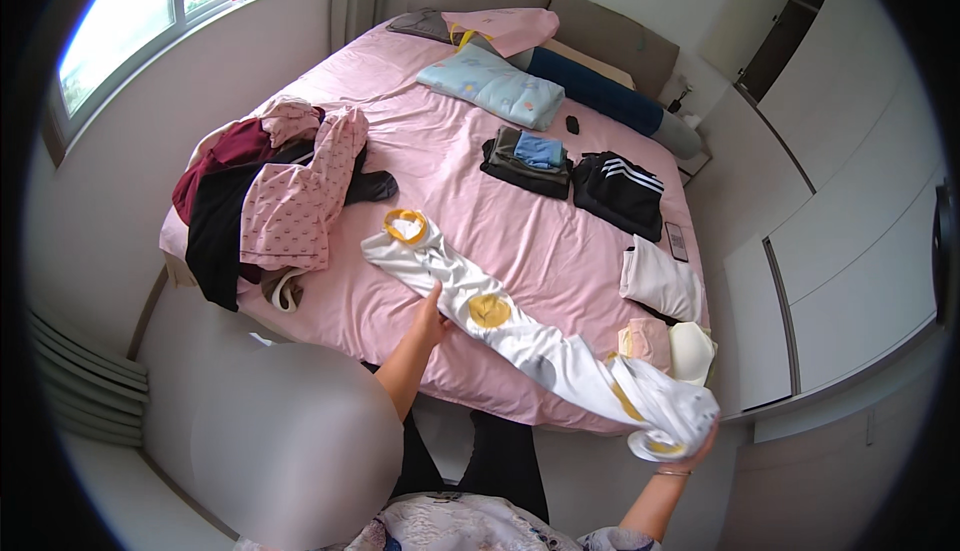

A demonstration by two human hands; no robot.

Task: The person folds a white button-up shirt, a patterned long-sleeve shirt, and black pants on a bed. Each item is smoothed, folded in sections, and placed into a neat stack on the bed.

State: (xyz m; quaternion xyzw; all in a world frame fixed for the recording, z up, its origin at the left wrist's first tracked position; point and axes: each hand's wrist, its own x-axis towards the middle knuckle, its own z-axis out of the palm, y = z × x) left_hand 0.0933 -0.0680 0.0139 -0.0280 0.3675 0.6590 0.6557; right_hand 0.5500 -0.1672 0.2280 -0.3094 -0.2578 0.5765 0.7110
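A long white garment with yellow and grey patches stretches diagonally over the near part of the bed. Its yellow-trimmed opening is at the far left end. My left hand is closed on the near edge of the cloth, left of a round yellow patch. At the other end my right hand grips the bunched cloth, which hangs past the bed's front corner. The garment covers part of the fingers of both hands.
A heap of unfolded clothes lies on the bed's left side. Folded dark clothes, black striped clothing, a folded white garment, a cream bra and a phone lie to the right. A blue pillow is farther back.
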